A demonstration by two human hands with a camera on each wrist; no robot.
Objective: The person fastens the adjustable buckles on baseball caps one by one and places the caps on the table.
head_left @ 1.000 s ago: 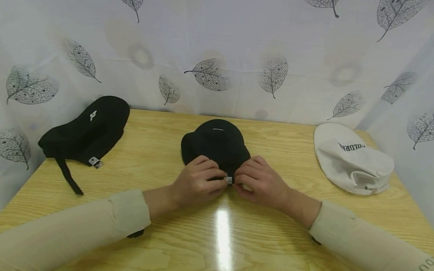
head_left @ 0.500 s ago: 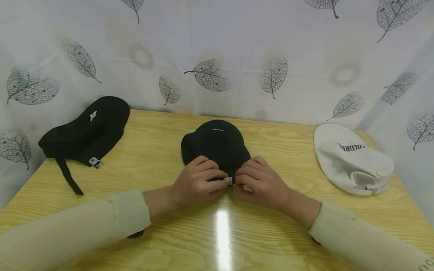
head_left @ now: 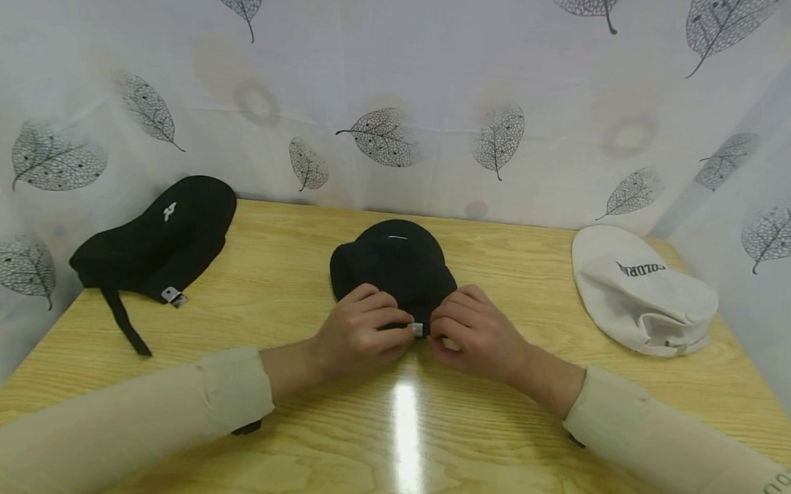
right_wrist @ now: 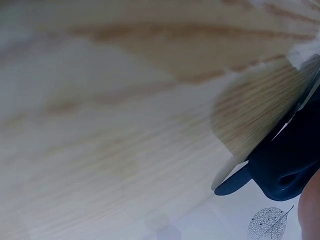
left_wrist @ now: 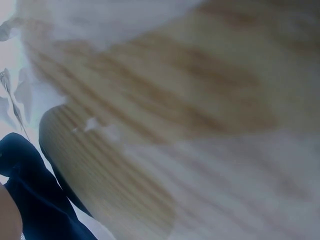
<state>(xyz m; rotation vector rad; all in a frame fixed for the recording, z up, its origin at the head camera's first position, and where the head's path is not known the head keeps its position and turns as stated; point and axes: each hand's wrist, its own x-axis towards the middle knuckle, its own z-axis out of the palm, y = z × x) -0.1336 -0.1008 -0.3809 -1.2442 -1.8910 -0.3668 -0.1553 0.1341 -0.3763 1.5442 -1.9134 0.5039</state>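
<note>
A black cap (head_left: 395,265) lies mid-table, its rounded brim toward the back wall. At its near edge my left hand (head_left: 363,329) pinches the band beside a small silvery buckle (head_left: 417,329). Just right of the buckle, my right hand (head_left: 476,333) pinches the same edge with curled fingers. The fingertips hide part of the strap. In the left wrist view the dark cap (left_wrist: 37,200) shows at lower left, with a bit of my left hand (left_wrist: 9,217). The right wrist view has the cap (right_wrist: 285,165) at the right, beside part of my right hand (right_wrist: 311,210).
Another black cap (head_left: 167,232) lies at the left, its loose strap (head_left: 126,321) hanging toward the near side. A white cap (head_left: 642,288) with dark lettering lies at the right. Behind the wooden table (head_left: 291,229) hangs a white leaf-patterned cloth (head_left: 441,74).
My right hand has shifted very slightly to the right along the cap's near edge. My left hand keeps its place, and the other caps have not moved.
</note>
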